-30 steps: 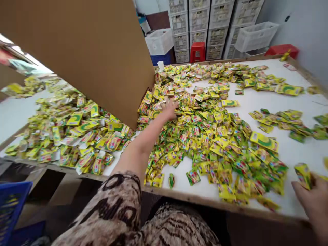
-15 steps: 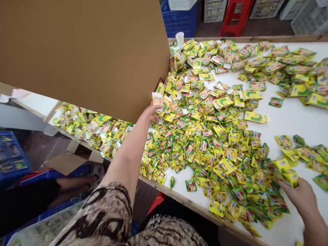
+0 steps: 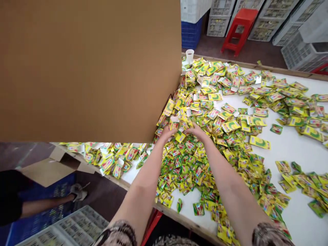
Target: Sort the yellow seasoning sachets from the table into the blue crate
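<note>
My left hand [image 3: 166, 134] is closed around a small yellow carton [image 3: 174, 123] whose white end flap stands up. Close beside it, on the right, my right hand [image 3: 199, 132] grips a few yellow-green sachets [image 3: 186, 123] near the carton's mouth; its fingertips are partly hidden by them. Whether any sachet is inside the carton I cannot tell. Below and around both hands spreads a thick heap of loose sachets [image 3: 191, 164]. Several more yellow cartons [image 3: 230, 126] lie beyond, mixed in with the heap.
A big brown cardboard panel [image 3: 89, 71] blocks the left of the view. On the white table [image 3: 258, 157] a paper cup [image 3: 189, 55] stands at the far edge. Behind are a red stool [image 3: 239, 29] and stacked crates [image 3: 220, 20]. Another person's leg [image 3: 48, 205] shows at lower left.
My right hand has come from the right end of the heap, with sachets in it, up to the carton in my left hand. The view has shifted too.
</note>
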Tool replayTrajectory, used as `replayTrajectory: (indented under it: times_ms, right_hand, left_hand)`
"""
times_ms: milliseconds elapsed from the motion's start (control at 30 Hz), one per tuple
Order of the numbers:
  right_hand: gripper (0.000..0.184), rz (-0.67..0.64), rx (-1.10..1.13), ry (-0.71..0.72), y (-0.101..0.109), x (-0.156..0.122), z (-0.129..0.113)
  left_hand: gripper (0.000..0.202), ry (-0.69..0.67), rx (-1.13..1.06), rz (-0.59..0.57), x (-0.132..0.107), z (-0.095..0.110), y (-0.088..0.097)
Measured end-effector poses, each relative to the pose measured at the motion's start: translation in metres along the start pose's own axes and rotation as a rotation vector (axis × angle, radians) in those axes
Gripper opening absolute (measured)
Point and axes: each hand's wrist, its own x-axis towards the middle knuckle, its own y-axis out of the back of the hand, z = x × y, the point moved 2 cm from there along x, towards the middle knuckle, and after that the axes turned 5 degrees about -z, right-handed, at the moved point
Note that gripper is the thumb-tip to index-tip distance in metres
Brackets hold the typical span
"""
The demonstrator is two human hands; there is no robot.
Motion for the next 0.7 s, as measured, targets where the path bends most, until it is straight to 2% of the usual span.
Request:
replayTrajectory:
  times_ms: [67,133,200,267,300,367,433,467,500,533,600,667,700]
  right_hand:
    - [0.059,-0.028,-0.011,0.010,-0.017,0.006,-0.003]
    - [0.061,-0.051,-0.053,0.041,-0.024,-0.017,0.005]
    - [0.067,-0.111,-0.124,0.085,-0.026,-0.063,0.020]
    - [0.075,-0.233,-0.170,0.063,-0.024,-0.117,0.038]
    - [0.083,-0.307,-0.176,0.007,-0.020,-0.142,0.047]
    - [0.101,-0.445,-0.218,-0.110,-0.005,-0.172,0.056]
    - [0.112,-0.550,-0.266,-0.171,0.024,-0.169,0.050]
    - [0.110,-0.538,-0.273,-0.178,0.044,-0.154,0.040]
    - [0.100,-0.465,-0.257,-0.170,0.066,-0.130,0.027]
    - [0.087,-0.348,-0.257,-0.133,0.091,-0.100,0.012]
    - [0.069,0.028,-0.363,-0.004,0.144,-0.031,-0.021]
    - [0.072,0.387,-0.523,0.056,0.192,0.035,-0.047]
    - [0.076,0.484,-0.583,0.039,0.211,0.065,-0.055]
  left_hand:
    - [0.059,-0.024,-0.024,-0.056,-0.015,-0.008,0.004]
    - [0.067,-0.053,-0.010,-0.127,-0.047,-0.022,0.010]
    - [0.067,-0.053,0.098,-0.256,-0.090,-0.036,0.021]
    - [0.066,-0.002,0.290,-0.397,-0.132,-0.048,0.036]
    - [0.068,0.032,0.394,-0.431,-0.146,-0.050,0.045]
    - [0.064,0.082,0.580,-0.390,-0.154,-0.046,0.060]
    - [0.051,0.035,0.687,-0.261,-0.131,-0.024,0.063]
    - [0.045,-0.037,0.700,-0.191,-0.109,-0.007,0.059]
    - [0.041,-0.142,0.693,-0.131,-0.080,0.013,0.049]
    - [0.040,-0.262,0.674,-0.086,-0.047,0.034,0.036]
    - [0.043,-0.505,0.665,-0.010,0.026,0.078,0.004]
    - [0.051,-0.645,0.721,0.043,0.100,0.113,-0.029]
    - [0.056,-0.648,0.762,0.075,0.133,0.124,-0.042]
